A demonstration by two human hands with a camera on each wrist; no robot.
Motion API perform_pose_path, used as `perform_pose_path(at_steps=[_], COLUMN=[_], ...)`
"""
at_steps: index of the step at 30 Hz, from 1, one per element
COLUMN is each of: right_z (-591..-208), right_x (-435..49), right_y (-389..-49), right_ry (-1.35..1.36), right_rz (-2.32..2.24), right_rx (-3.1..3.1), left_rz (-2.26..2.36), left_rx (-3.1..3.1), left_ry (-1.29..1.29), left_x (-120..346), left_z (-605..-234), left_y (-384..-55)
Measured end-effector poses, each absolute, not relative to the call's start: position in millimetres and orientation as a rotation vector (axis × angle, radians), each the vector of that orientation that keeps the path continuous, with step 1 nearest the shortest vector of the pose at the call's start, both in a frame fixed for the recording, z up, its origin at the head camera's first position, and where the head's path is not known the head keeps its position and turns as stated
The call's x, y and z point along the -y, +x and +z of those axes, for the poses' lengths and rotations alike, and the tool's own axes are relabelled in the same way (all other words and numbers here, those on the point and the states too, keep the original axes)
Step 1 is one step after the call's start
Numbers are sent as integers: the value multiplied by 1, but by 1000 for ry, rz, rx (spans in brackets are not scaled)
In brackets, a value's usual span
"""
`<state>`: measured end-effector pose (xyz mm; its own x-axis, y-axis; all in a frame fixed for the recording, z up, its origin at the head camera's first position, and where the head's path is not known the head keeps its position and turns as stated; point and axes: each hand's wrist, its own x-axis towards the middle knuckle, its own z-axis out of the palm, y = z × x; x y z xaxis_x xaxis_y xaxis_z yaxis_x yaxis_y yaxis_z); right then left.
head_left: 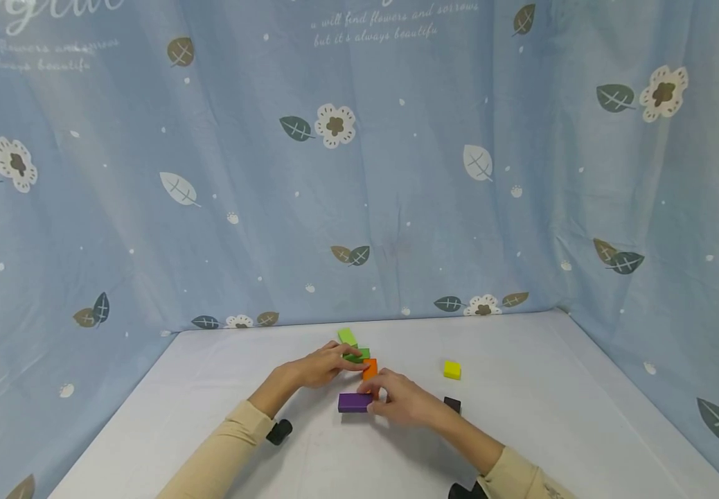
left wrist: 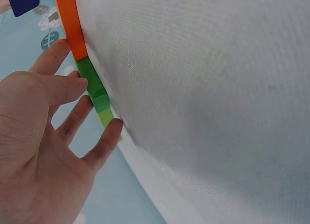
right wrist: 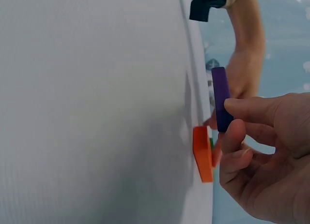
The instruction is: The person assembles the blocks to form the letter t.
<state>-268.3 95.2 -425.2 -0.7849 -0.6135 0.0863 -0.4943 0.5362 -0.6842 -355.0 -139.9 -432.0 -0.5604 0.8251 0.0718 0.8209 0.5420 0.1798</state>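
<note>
Thumb and fingers of my right hand (head_left: pixel 406 402) pinch one end of a purple block (head_left: pixel 353 403), and the right wrist view has that block (right wrist: pixel 221 83) held above the white tabletop. Just beyond it lies an orange block (head_left: pixel 370 366), joined end to end with a green block (left wrist: pixel 92 79) and a light green block (head_left: pixel 347 337) in a bent line. My left hand (head_left: pixel 322 365) reaches over this line from the left. Its spread fingers (left wrist: pixel 54 57) touch the orange and green blocks in the left wrist view, without curling round them.
A yellow block (head_left: pixel 452 370) lies on the table to the right. Behind my right wrist, a dark block (head_left: pixel 453 403) is partly hidden. Blue patterned curtain (head_left: pixel 359 208) borders the white table (head_left: pixel 521 360) at the back and sides.
</note>
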Motion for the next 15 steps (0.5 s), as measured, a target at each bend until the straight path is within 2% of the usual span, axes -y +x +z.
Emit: perform_pose_path(at_steps=[15], right_z=[-423], right_x=[-122], right_y=[-275], right_ry=[-927], right_rz=[-1078], right_rx=[-2651], left_rz=[263], left_rx=[-2748], left_ry=[1423], left_x=[140], left_z=[-432], left_y=[-356])
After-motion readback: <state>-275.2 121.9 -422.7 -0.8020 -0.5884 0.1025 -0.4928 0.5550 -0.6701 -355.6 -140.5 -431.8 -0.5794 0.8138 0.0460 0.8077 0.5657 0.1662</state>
